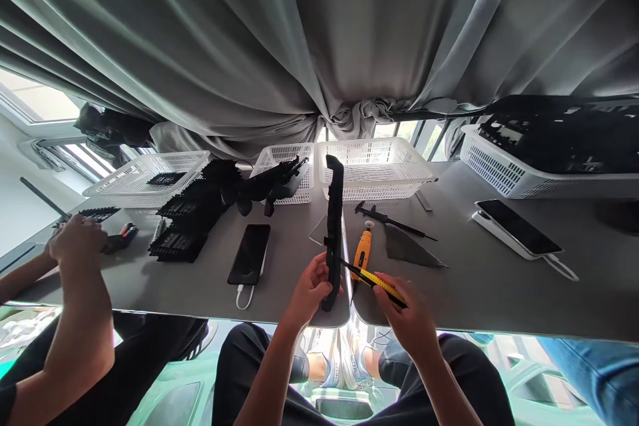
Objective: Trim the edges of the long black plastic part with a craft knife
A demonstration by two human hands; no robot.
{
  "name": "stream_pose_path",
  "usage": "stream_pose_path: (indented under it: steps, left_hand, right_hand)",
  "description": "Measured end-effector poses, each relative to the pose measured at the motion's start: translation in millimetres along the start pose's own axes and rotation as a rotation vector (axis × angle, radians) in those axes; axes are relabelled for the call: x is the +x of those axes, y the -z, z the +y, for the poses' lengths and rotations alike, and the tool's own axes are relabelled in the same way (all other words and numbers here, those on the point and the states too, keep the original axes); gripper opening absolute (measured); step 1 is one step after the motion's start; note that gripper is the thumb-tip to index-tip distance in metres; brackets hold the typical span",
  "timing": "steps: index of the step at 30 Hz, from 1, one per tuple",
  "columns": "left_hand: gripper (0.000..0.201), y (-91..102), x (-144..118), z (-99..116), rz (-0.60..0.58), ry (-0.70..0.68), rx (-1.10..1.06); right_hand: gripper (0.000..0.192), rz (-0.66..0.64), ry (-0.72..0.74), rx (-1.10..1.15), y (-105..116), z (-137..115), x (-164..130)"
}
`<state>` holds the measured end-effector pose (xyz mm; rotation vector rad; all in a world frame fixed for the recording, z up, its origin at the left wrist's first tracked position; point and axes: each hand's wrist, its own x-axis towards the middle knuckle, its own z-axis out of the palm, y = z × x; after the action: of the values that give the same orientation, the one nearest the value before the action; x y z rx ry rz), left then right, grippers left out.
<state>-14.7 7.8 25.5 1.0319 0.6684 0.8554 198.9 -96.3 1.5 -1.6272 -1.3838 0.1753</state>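
Hands meet at lower centre of the frame: the left hand [310, 287] is wrapped around a long black part [334, 229] standing on end, its length running up the picture. The right hand [407, 309] pinches a yellow knife [375, 279], its tip touching the part's right edge just beside the left-hand grip.

— What sort of place is this?
— A small assembly workshop: white mesh baskets [379, 160] of black plastic parts [192, 216] line the grey tabletop [474, 279] beyond the hands, hand tools [392, 219] lie nearby, and a co-worker's arm [80, 293] works alongside.
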Motion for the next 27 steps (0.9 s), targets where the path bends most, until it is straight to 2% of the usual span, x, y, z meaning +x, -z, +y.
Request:
stream_pose_path:
  steps: [8, 11, 14, 18, 27]
  left_hand:
    - [0.057, -1.8, -1.5, 2.6, 0.004, 0.009, -0.041]
    - [0.048, -2.6, -1.3, 1.8, 0.07, 0.022, -0.064]
    - [0.056, -4.0, -0.3, 1.2, 0.133, 0.063, -0.036]
    - [0.062, -6.8, -0.7, 3.6, 0.149, 0.073, 0.034]
    - [0.064, -13.2, -2.7, 7.3, 0.155, 0.031, 0.127]
  right_hand:
    - [0.04, 0.067, -0.033, -0.009, -3.9, 2.1, -0.3]
    - [0.037, 0.034, 0.021, 0.006, -2.8, 0.9, 0.0]
    - [0.031, -0.011, 0.094, 0.038, -0.8, -1.0, 0.8]
    - [0.026, -0.026, 0.162, 0.031, 0.2, -2.0, 2.7]
    - [0.024, 0.081, 0.201, -0.012, -4.8, 4.5, 5.9]
